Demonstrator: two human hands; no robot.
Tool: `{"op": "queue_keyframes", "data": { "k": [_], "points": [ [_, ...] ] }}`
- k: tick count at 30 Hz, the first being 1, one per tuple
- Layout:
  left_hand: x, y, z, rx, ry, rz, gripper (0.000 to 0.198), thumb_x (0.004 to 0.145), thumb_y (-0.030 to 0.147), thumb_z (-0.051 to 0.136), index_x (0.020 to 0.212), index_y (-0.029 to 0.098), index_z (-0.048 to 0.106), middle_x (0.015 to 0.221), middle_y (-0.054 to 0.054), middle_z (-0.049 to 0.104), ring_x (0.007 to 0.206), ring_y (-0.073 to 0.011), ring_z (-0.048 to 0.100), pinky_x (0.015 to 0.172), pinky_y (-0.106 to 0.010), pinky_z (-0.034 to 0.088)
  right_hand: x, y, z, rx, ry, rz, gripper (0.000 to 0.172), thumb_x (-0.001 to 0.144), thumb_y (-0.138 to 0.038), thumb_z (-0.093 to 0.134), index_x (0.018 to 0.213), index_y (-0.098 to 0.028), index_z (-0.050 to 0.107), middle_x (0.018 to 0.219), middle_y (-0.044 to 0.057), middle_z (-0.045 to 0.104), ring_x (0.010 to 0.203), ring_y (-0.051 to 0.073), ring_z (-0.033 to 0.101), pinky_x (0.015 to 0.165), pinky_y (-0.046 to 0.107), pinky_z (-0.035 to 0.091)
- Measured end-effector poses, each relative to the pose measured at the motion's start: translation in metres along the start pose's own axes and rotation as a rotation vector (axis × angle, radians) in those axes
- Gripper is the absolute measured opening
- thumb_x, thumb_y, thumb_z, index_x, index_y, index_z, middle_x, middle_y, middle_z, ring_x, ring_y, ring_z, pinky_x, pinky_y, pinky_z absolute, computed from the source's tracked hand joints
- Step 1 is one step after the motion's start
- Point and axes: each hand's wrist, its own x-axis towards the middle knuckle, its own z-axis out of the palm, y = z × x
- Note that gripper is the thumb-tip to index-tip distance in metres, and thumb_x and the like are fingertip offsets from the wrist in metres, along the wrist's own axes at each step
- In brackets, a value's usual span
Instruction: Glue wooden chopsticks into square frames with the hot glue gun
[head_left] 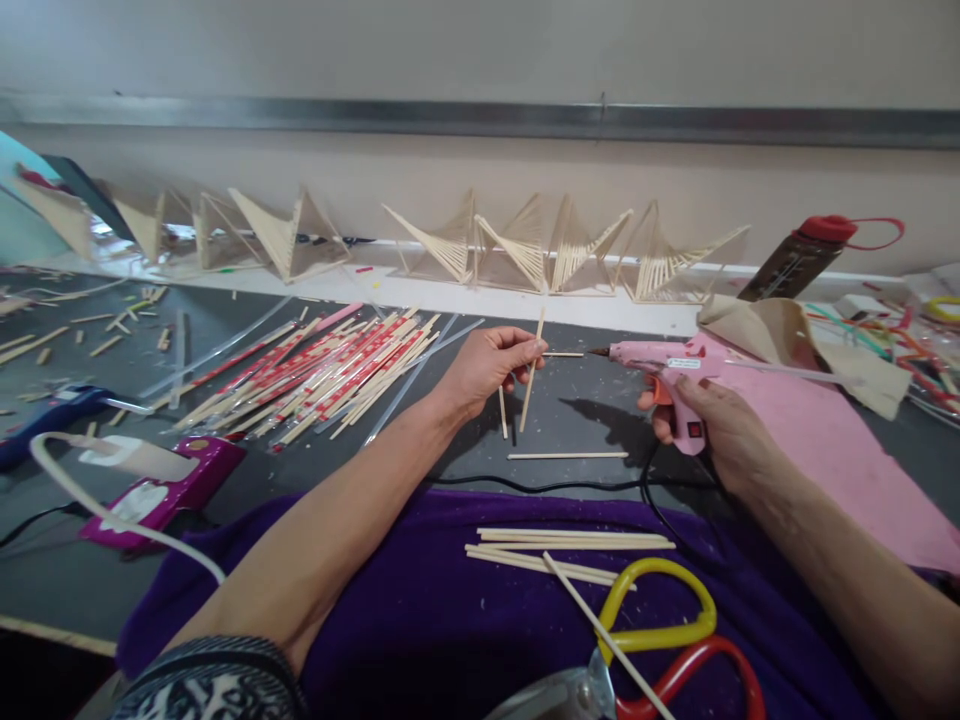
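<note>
Arms (367, 515) stretched forward, left hand (495, 365) pinching stick (528, 402).

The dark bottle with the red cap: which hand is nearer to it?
Right. The right hand is in front of the bottle, slightly left; the left hand is farther left.

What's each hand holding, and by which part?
Left hand: a thin stick, between its ends; any hold on neighbouring sticks is unclear. Right hand: pink glue gun, by its handle.
</note>
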Motion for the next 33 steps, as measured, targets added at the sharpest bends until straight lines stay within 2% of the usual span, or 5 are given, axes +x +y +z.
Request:
{"op": "queue_keyframes", "data": {
  "k": [6, 16, 20, 24, 33],
  "points": [
    [0.0, 0.001, -0.001, -0.005, 0.003, -0.01, 0.03, 0.067, 0.04, 0.069, 0.083, 0.014, 0.064, 0.072, -0.002, 0.063, 0.051, -0.0044, 0.049, 0.042, -0.016, 0.031, 0.001, 0.002, -0.002, 0.015, -0.023, 0.009, 0.034, 0.079, -0.048, 0.057, 0.096, -0.019, 0.065, 0.081, 0.004, 0.069, 0.049, 0.01, 0.054, 0.041, 0.02, 0.038],
    [-0.004, 0.027, -0.033, 0.077, 0.071, 0.011, 0.023, 0.069, 0.028, 0.066, 0.089, 0.015, 0.064, 0.061, 0.002, 0.058, 0.039, -0.0021, 0.036, 0.037, -0.017, 0.023, 0.001, 0.0, -0.002, 0.042, -0.008, 0.068, 0.032, 0.076, -0.047, 0.06, 0.093, -0.021, 0.065, 0.081, 0.003, 0.068, 0.048, 0.01, 0.054, 0.037, 0.02, 0.038],
    [-0.03, 0.039, -0.038, 0.288, -0.017, 0.023, 0.018, 0.071, 0.028, 0.064, 0.082, 0.014, 0.066, 0.06, 0.0, 0.058, 0.043, -0.0037, 0.041, 0.04, -0.017, 0.028, 0.003, 0.0, -0.005, 0.035, 0.008, 0.02, 0.03, 0.075, -0.046, 0.062, 0.088, -0.02, 0.066, 0.077, 0.003, 0.068, 0.047, 0.01, 0.054, 0.037, 0.02, 0.038],
    [-0.068, 0.041, -0.045, 0.499, -0.058, -0.101, 0.018, 0.069, 0.033, 0.066, 0.074, 0.015, 0.065, 0.058, 0.001, 0.057, 0.043, -0.0039, 0.041, 0.041, -0.017, 0.03, 0.005, 0.001, -0.007, 0.061, 0.017, 0.009, 0.032, 0.075, -0.045, 0.063, 0.09, -0.017, 0.066, 0.079, 0.005, 0.069, 0.047, 0.01, 0.055, 0.039, 0.021, 0.04],
    [-0.122, -0.008, -0.043, 0.505, -0.238, -0.387, 0.024, 0.068, 0.04, 0.065, 0.072, 0.017, 0.059, 0.053, 0.005, 0.052, 0.042, -0.006, 0.046, 0.039, -0.016, 0.035, -0.005, 0.002, 0.0, 0.071, -0.05, -0.013, 0.031, 0.078, -0.043, 0.059, 0.094, -0.016, 0.064, 0.083, 0.006, 0.068, 0.05, 0.01, 0.055, 0.042, 0.021, 0.041]
  ]
}}
